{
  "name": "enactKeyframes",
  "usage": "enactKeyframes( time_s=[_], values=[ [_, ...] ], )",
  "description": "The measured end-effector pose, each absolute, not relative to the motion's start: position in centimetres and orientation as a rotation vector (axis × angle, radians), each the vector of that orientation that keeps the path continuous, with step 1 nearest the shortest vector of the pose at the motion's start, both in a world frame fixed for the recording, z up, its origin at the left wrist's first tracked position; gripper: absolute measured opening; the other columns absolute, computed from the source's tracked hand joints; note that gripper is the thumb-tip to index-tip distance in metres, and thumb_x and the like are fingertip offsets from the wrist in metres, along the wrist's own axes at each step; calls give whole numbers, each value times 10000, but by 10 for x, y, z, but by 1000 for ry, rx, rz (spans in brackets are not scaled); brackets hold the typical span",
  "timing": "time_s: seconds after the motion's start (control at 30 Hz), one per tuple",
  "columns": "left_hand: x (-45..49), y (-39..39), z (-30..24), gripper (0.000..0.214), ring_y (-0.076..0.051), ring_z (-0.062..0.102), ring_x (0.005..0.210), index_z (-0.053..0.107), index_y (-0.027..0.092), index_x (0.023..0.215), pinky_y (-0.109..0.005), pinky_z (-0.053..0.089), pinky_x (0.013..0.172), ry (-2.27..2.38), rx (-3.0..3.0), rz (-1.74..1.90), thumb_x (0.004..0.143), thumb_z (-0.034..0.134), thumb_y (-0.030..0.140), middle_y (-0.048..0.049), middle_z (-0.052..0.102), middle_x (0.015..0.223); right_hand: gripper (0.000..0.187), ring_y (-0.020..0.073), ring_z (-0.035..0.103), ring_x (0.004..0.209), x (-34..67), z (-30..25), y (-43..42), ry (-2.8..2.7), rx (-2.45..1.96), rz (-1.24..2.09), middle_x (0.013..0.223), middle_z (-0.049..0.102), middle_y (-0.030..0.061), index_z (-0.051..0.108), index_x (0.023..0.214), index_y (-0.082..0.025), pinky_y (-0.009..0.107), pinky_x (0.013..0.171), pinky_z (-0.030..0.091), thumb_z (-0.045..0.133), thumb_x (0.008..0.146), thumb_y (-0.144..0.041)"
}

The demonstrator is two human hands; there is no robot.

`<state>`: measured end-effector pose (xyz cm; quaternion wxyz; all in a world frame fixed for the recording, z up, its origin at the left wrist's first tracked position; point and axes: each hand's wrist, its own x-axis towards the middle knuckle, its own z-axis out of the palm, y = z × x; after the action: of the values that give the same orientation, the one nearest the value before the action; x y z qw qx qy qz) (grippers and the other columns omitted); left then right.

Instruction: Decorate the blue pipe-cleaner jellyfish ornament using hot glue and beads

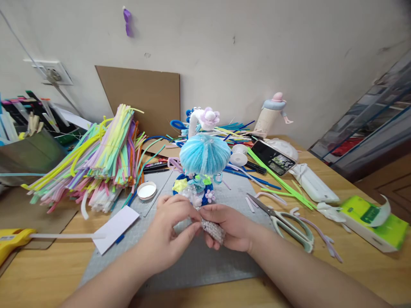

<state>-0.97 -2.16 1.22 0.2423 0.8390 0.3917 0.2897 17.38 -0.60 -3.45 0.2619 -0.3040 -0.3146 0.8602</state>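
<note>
In the head view, my right hand [229, 226] is wrapped round a small clump of clear, shiny beads [214, 231], which looks like a little bag or bundle. My left hand [176, 229] meets it from the other side, thumb and forefinger pinched at the clump's upper end; what lies between those fingertips is hidden. Just beyond both hands stands a pipe-cleaner craft with a fluffy light-blue dome [204, 155], a white curved stem and a lilac flower [209, 118] on top. Its dark-blue base [208, 190] carries a yellow star and small flowers, partly covered by my fingers.
Scissors [289, 222] lie open at the right, near a phone [272, 157] and a green box [374, 222]. A big pile of pipe cleaners [105, 158], a white-filled lid [147, 191] and a yellow glue gun [14, 241] are on the left. A grey cutting mat [205, 269] lies below.
</note>
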Motion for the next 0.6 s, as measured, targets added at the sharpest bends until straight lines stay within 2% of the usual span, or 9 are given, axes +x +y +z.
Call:
enactKeyframes(
  time_s=[0.07,0.13,0.27,0.33,0.47,0.6],
  values=[
    [-9,-23,10,351,-209,556,920,547,271,1142,-375,276,889,1167,2310,802,804,615,333,-4,667,876,279,111,599,433,170,-37,-9,-822,-839,2283,583,623,-6,592,844,-141,168,354,450,633,793,-412],
    [-7,-23,9,457,-215,545,931,518,290,1186,-375,265,878,1160,2397,754,763,663,382,-10,661,929,278,108,601,460,167,-39,-11,-804,-864,2238,639,646,11,603,882,-142,182,383,473,618,808,-409],
    [-2,-22,7,68,-203,518,939,646,277,867,-364,240,836,1029,2610,588,822,604,248,-3,663,945,293,110,594,527,165,-39,-14,-729,-835,2245,695,630,5,626,961,-152,231,448,518,579,839,-414],
    [-2,-22,6,113,-195,512,935,631,247,779,-365,223,835,1015,2652,565,837,566,175,14,677,871,258,104,595,565,165,-38,-13,-711,-778,2293,692,615,-3,628,988,-154,208,470,510,604,834,-360],
    [-5,-24,10,152,-167,516,931,608,232,762,-348,214,823,925,2660,602,824,554,105,51,691,834,267,79,597,585,167,-41,-10,-688,-682,2421,707,621,6,608,1044,-137,128,445,427,662,793,-210],
    [-11,-23,21,170,-137,538,905,626,243,764,-332,226,840,779,2597,682,838,554,107,60,697,832,283,112,624,603,169,-45,-8,-681,-577,2502,713,633,44,594,1018,-88,127,405,417,664,800,-254]
  ],
)
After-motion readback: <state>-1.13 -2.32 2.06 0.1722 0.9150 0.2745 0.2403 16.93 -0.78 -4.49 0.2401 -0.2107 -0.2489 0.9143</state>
